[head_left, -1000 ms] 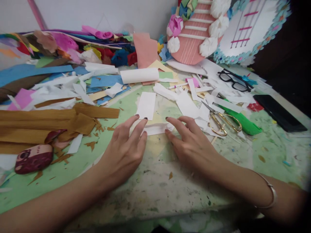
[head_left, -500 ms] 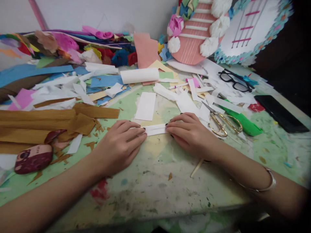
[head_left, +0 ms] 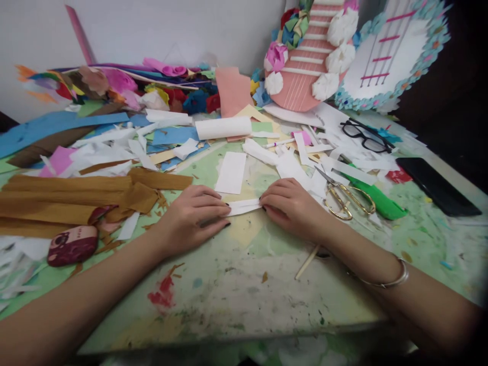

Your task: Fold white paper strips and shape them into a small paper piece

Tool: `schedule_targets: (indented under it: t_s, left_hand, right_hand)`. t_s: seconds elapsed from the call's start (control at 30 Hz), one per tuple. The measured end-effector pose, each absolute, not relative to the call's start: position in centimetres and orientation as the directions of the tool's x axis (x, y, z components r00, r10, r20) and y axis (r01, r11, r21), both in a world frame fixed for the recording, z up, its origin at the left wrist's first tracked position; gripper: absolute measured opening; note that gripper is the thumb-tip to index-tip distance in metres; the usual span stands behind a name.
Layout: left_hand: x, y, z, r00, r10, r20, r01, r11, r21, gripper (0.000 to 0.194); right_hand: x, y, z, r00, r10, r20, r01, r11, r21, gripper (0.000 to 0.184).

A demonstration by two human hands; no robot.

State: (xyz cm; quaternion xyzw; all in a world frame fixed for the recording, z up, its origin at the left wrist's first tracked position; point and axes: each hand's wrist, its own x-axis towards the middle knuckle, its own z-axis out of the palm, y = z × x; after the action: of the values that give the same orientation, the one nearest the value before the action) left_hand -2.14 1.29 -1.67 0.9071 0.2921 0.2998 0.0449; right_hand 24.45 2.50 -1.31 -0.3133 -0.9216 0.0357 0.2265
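Observation:
Between my two hands stretches a narrow folded strip of white paper (head_left: 245,206), low over the paint-stained table (head_left: 244,284). My left hand (head_left: 194,216) closes on the strip's left end with its fingertips. At the right end, my right hand (head_left: 292,208) pinches it between thumb and fingers. Just behind the strip lies a flat white paper rectangle (head_left: 231,173). Gold-handled scissors (head_left: 343,195) rest to the right of my right hand. A thin wooden stick (head_left: 307,262) lies in front of that hand.
Brown crepe paper (head_left: 68,198) and a maroon pouch-like object (head_left: 72,245) lie left. Behind are a white paper roll (head_left: 223,128) and many scraps. Black glasses (head_left: 366,136), a phone (head_left: 438,186) and green crepe paper (head_left: 381,201) are right. A pink guitar-shaped craft (head_left: 301,76) stands at the back.
The strip looks narrower and slightly tilted now, its right end a little higher. My left thumb shows apart below the fingers. The camera view has shifted slightly.

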Motion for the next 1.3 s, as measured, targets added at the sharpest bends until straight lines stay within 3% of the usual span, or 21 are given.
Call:
schedule_targets:
  t_s: [0.13, 0.33, 0.43, 0.7, 1.3]
  left_hand:
    - [-1.8, 1.0, -2.0, 0.679, 0.528, 0.510, 0.521, -0.836, 0.172, 0.017]
    - [-1.2, 1.4, -1.9, 0.538, 0.703, 0.466, 0.570, -0.710, 0.413, 0.013]
    - [-1.1, 1.7, -1.7, 0.486, 0.791, 0.370, 0.639, -0.611, 0.467, 0.014]
    - [-0.6, 2.2, -1.6, 0.431, 0.866, 0.253, 0.740, -0.500, 0.450, 0.009]
    - [-1.0, 1.6, -1.2, 0.521, 0.822, 0.231, 0.663, -0.559, 0.498, 0.011]
  right_hand:
    - [24.4, 2.7, -1.2, -0.681, 0.658, 0.320, 0.576, 0.752, -0.320, 0.017]
    - [23.9, 3.0, -1.2, -0.602, 0.743, 0.292, 0.603, 0.663, -0.444, 0.014]
    - [23.7, 3.0, -1.4, -0.568, 0.773, 0.284, 0.633, 0.630, -0.449, 0.013]
    - [23.3, 2.9, -1.7, -0.473, 0.842, 0.261, 0.728, 0.540, -0.423, 0.005]
    - [23.8, 2.8, -1.2, -0.541, 0.806, 0.241, 0.632, 0.578, -0.515, 0.010]
